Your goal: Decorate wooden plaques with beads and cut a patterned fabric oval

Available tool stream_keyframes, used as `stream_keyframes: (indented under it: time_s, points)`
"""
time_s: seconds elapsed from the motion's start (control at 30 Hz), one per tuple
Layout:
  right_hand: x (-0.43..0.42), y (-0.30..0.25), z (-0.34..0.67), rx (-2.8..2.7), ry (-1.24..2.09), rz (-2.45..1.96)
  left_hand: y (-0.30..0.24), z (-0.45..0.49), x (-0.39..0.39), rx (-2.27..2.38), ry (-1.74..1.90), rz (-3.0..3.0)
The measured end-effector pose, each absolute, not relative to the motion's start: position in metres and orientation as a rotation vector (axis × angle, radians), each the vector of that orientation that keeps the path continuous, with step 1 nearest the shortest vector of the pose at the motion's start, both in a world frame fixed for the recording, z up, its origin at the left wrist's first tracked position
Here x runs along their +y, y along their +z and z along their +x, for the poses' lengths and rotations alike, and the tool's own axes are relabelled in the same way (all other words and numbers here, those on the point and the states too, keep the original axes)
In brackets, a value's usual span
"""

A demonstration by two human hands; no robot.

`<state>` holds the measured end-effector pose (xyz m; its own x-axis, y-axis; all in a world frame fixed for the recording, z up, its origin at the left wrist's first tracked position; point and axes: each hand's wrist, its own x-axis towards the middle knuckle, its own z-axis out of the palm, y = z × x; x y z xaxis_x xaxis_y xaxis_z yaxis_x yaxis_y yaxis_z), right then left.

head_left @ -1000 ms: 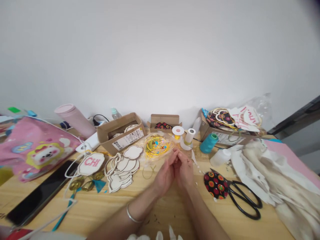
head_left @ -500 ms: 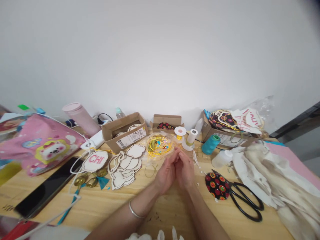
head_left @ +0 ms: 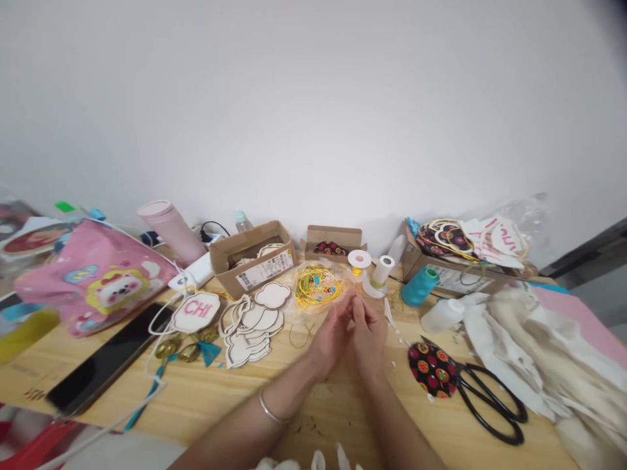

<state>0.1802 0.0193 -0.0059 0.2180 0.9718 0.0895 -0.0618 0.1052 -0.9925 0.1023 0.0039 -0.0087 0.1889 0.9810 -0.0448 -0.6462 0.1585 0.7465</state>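
Note:
Over the middle of the wooden table, my left hand [head_left: 329, 338] and my right hand [head_left: 369, 338] meet at the fingertips. Both are closed with fingers pinched together, and whatever lies between them is hidden or too small to name. Just beyond the fingertips sits a tangle of yellow cords [head_left: 313, 290] with small coloured beads in a clear bag. Cloud-shaped white cut-outs [head_left: 252, 329] are piled left of my left hand. To the right of my right hand, black scissors [head_left: 490, 398] lie against a dark flower-patterned fabric piece [head_left: 432, 370].
Cardboard boxes [head_left: 262, 271] stand along the wall. Near my right hand are a white spool [head_left: 383, 269], a teal thread cone [head_left: 420, 286] and a white bottle [head_left: 442, 316]. Off-white cloth [head_left: 533, 352] covers the right side. A phone [head_left: 105, 362] and a pink bag [head_left: 108, 281] lie left.
The view has shifted slightly, so the table things appear farther right. My right hand's fingers have bent and drawn into a pinch against the left; earlier the two hands were cupped together.

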Motion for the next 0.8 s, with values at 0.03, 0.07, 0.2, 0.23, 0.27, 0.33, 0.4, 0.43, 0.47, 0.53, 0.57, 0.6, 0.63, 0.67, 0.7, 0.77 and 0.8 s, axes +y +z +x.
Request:
stream_keyframes:
  time_s: [0.03,0.07,0.2,0.23,0.27,0.33,0.4,0.43,0.47,0.53,0.57,0.6,0.63,0.67,0.7,0.77,0.8]
  points:
    - [0.02,-0.005,0.182,-1.065,0.979,-1.205,-0.01,0.101,0.004,0.663,1.288,0.761]
    - [0.02,-0.003,0.184,-1.088,0.941,-1.231,-0.01,0.099,0.003,0.72,1.304,0.873]
    - [0.02,0.004,0.191,-1.206,0.802,-1.28,-0.008,0.096,-0.001,0.927,1.328,1.312]
    - [0.02,0.006,0.193,-1.232,0.77,-1.287,-0.007,0.096,-0.002,0.957,1.327,1.372]
    - [0.02,0.007,0.194,-1.255,0.739,-1.295,-0.007,0.096,-0.003,0.981,1.324,1.416]
    - [0.021,0.009,0.196,-1.295,0.687,-1.311,-0.009,0.097,-0.004,1.014,1.318,1.473]
    - [0.022,0.01,0.197,-1.331,0.646,-1.317,-0.011,0.097,-0.004,1.032,1.314,1.499]
    - [0.022,0.01,0.197,-1.347,0.629,-1.316,-0.012,0.097,-0.004,1.035,1.314,1.503]
    - [0.022,0.01,0.197,-1.363,0.614,-1.313,-0.013,0.097,-0.003,1.035,1.315,1.508]
    - [0.023,0.011,0.198,-1.39,0.594,-1.3,-0.014,0.096,-0.002,1.027,1.321,1.521]
    - [0.023,0.012,0.198,-1.402,0.59,-1.293,-0.014,0.095,-0.002,1.018,1.324,1.531]
    - [0.023,0.012,0.199,-1.413,0.591,-1.285,-0.014,0.094,-0.001,1.003,1.324,1.541]
    - [0.023,0.012,0.199,-1.422,0.597,-1.278,-0.014,0.093,-0.001,0.985,1.326,1.545]
    - [0.023,0.012,0.2,-1.429,0.607,-1.273,-0.013,0.093,-0.001,0.963,1.327,1.538]
    - [0.024,0.012,0.2,-1.434,0.623,-1.271,-0.012,0.093,-0.001,0.937,1.326,1.513]
    - [0.025,0.01,0.2,-1.438,0.667,-1.274,-0.009,0.095,-0.002,0.875,1.339,1.407]
    - [0.026,0.008,0.199,-1.434,0.691,-1.278,-0.007,0.096,-0.003,0.839,1.355,1.322]
